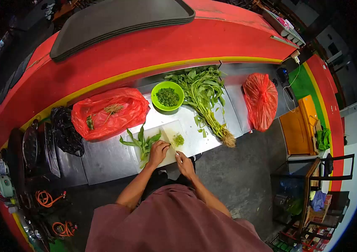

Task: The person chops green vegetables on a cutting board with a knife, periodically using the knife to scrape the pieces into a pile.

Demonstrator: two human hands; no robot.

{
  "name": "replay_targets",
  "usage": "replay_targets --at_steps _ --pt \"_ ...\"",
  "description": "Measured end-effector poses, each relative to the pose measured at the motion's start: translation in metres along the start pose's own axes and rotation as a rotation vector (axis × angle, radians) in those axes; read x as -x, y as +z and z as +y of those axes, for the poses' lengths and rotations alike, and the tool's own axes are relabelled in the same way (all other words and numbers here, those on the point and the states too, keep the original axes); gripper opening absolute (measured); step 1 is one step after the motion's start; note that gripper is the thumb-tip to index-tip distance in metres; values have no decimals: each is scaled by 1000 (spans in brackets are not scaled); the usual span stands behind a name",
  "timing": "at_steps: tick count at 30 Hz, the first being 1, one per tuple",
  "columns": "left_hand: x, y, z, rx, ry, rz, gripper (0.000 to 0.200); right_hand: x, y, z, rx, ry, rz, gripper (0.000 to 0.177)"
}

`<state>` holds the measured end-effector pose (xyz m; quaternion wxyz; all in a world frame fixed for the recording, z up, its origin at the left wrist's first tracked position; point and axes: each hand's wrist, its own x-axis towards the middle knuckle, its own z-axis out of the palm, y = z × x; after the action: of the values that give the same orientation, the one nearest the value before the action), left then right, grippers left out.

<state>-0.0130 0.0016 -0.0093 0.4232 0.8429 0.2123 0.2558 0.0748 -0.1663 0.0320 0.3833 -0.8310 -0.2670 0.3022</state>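
Note:
My left hand (158,152) is closed on a bunch of leafy green stems (142,143), pressing it to a white cutting board (189,145). In my right hand (185,164) is a knife (169,137), its blade pointing away from me, close beside the left fingers. A small heap of chopped greens (178,140) lies right of the blade. Behind the board stands a lime-green bowl (167,109) with chopped greens (167,97) in it. To its right rests a large bunch of leafy greens (199,92) with roots still on.
An open red plastic bag (115,122) holding plant scraps lies left on the steel counter (103,161), next to a black bag (66,136). A tied red bag (261,101) sits at the right. Dark trays (124,23) are stacked on the red ledge (229,40).

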Motion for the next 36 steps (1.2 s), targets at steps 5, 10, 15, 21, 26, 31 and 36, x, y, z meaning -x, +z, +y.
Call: replay_targets --at_steps 5,10,15,21,26,31,36 --pt "-5 8 3 -133 -7 6 12 15 -9 1 13 98 -72 46" --pt "-11 7 6 -160 19 -14 12 18 -7 7 -32 -19 40 45" --pt "-9 6 11 -147 10 -10 12 20 -6 11 -108 43 11 45" --pt "-7 5 8 -109 1 3 14 25 -4 14 -125 54 19 40" --pt "-7 4 12 -113 -7 22 12 20 -1 18 -48 -20 22 43" --pt "-5 6 8 -100 -16 15 10 13 -3 6 -6 2 -12 42" --pt "-4 3 9 -101 12 5 12 3 -7 -7 -13 65 -78 44"
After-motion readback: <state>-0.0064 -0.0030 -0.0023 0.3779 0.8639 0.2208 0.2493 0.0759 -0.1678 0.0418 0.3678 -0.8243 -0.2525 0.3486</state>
